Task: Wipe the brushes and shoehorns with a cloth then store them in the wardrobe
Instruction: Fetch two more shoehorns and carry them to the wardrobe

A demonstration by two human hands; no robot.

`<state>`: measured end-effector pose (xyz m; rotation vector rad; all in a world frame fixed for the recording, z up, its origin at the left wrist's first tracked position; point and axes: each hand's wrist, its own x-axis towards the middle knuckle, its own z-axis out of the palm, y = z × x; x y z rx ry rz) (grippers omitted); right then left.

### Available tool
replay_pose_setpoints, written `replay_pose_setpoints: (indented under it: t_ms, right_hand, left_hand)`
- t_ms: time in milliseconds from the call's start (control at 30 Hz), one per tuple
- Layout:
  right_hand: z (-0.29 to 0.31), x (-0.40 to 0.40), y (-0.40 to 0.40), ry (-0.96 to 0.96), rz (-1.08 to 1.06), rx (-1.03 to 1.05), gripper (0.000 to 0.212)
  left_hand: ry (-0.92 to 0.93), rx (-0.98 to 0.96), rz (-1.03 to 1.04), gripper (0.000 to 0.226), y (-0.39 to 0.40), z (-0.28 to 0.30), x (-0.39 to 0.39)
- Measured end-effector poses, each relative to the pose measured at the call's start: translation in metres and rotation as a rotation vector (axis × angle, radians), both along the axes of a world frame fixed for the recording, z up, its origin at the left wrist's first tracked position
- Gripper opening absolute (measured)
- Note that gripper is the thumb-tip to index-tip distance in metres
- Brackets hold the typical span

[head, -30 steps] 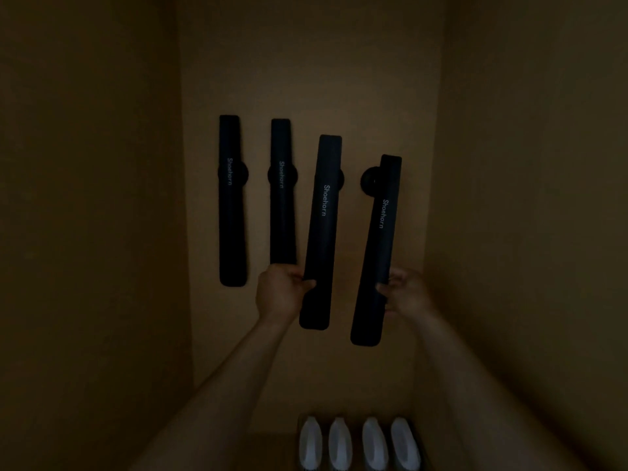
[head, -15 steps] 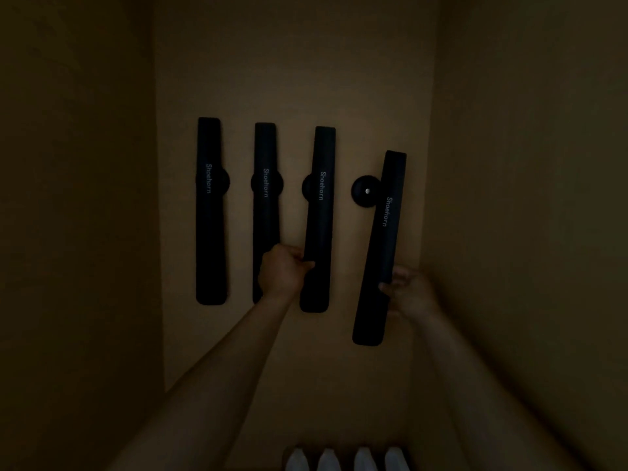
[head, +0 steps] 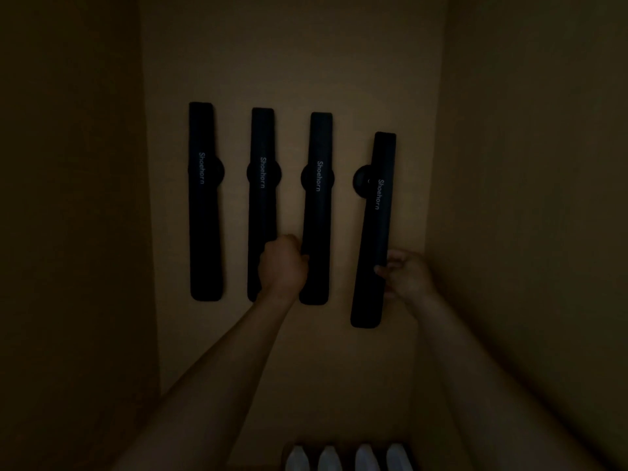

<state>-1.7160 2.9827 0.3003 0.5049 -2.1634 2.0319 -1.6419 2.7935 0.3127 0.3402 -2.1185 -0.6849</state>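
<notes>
While right hand (head: pixel 406 275) holds fourth shoehorn (head: pixel 373 232) | wardrobe (head: pixel 509 164): three shoehorns (head: pixel 261 198) hung

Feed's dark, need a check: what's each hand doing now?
Left hand: grips the third shoehorn.
Right hand: pinches the tilted fourth shoehorn.

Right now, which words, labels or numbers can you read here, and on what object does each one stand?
"Shoehorn" on the far-left shoehorn.
"Shoehorn" on the second shoehorn.
"Shoehorn" on the third shoehorn, gripped by the left hand.
"Shoehorn" on the tilted fourth shoehorn, held by the right hand.
No other text is visible.
</notes>
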Motion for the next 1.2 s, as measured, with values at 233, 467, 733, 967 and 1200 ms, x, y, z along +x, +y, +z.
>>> replay_pose_setpoints:
  t_ms: [233,467,733,967,1200]
  right_hand:
    - [0.027,-0.011,-0.005,0.039,-0.044,0.046,0.031]
    - [0.032,-0.019,-0.007,0.049,-0.137,0.093,0.017]
    - [0.026,-0.025,-0.007,0.196,-0.311,0.256,0.037]
    - [0.026,-0.024,-0.005,0.204,-0.302,0.242,0.032]
    - [0.025,-0.024,-0.004,0.208,-0.290,0.231,0.021]
  left_hand:
    - [-0.032,-0.115,0.024,0.013,0.004,0.000,0.004]
    - [-0.043,-0.123,0.017,0.011,0.000,0.003,0.006]
    - [-0.043,-0.123,0.016,0.015,0.000,0.003,0.005]
    - [-0.032,-0.108,0.009,0.017,0.001,0.001,0.004]
    - [-0.020,-0.083,-0.027,0.016,-0.003,0.000,0.009]
